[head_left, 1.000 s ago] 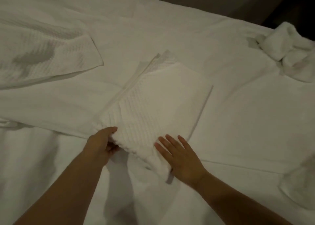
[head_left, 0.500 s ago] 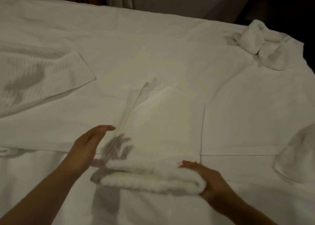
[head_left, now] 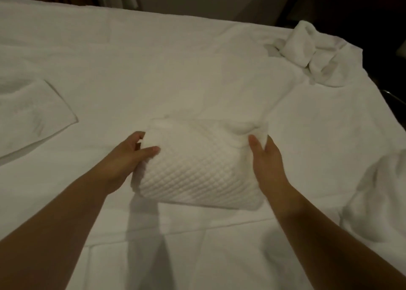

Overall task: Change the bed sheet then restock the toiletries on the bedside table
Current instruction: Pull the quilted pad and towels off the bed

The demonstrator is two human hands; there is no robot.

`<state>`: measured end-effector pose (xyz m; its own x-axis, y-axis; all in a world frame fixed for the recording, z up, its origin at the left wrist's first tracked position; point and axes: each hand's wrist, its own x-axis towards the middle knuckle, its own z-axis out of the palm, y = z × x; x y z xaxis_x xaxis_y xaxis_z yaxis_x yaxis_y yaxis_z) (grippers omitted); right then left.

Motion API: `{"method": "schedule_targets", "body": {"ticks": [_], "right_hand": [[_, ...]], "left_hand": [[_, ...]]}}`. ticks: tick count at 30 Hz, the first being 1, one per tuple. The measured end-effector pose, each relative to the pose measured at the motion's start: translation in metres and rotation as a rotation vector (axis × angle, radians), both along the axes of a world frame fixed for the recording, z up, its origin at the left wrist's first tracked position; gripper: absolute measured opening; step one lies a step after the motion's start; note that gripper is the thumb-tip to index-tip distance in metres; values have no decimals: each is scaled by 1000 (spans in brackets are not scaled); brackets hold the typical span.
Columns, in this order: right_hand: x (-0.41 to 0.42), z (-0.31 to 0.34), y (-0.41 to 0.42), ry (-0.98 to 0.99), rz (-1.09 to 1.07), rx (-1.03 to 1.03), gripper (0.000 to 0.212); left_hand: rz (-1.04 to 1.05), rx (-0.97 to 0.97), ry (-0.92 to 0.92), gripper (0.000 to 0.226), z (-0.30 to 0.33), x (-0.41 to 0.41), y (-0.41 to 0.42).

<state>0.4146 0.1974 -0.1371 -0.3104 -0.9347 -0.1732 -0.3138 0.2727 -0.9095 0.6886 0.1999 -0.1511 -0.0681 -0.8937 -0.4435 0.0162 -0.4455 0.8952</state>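
A white waffle-textured towel [head_left: 197,171], folded into a thick bundle, sits in the middle of the white bed sheet [head_left: 153,69]. My left hand [head_left: 129,157] grips its left end, thumb on top and fingers tucked into the fold. My right hand [head_left: 265,157] holds its right end, thumb up against the cloth. The far edge of the bundle bulges up between my hands.
Another folded waffle towel [head_left: 33,113] lies flat at the left edge. A crumpled white towel [head_left: 312,54] sits at the far right corner of the bed. Loose white cloth [head_left: 377,197] is bunched at the right. Dark curtains and floor lie beyond the bed.
The flat towel has been folded over on itself into a thick bundle. Both hands moved from its near edge to its two ends and now grip it.
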Motion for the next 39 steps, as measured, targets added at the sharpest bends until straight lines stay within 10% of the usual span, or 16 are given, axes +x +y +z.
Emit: {"method": "schedule_targets", "body": {"ticks": [8, 13, 16, 19, 29, 36, 39], "right_hand": [[-8, -53, -52, 527, 66, 336, 46], [-5, -53, -60, 788, 159, 344, 47], [-1, -54, -67, 646, 105, 340, 51], [0, -57, -69, 468, 86, 424, 54], [-29, -45, -11, -333, 139, 771, 39], [-58, -18, -60, -116, 266, 636, 34], [-65, -13, -83, 231, 341, 568, 32]], "left_hand": [[133, -22, -440, 9, -39, -32, -31], [113, -340, -1139, 39, -30, -46, -39], [-268, -638, -1213, 62, -19, -75, -46], [-773, -356, -1301, 64, -38, -96, -58], [-1034, -86, -1278, 91, -21, -103, -140], [-986, 484, -524, 71, 2, -75, -119], [-875, 500, -462, 99, -9, -67, -69]]}}
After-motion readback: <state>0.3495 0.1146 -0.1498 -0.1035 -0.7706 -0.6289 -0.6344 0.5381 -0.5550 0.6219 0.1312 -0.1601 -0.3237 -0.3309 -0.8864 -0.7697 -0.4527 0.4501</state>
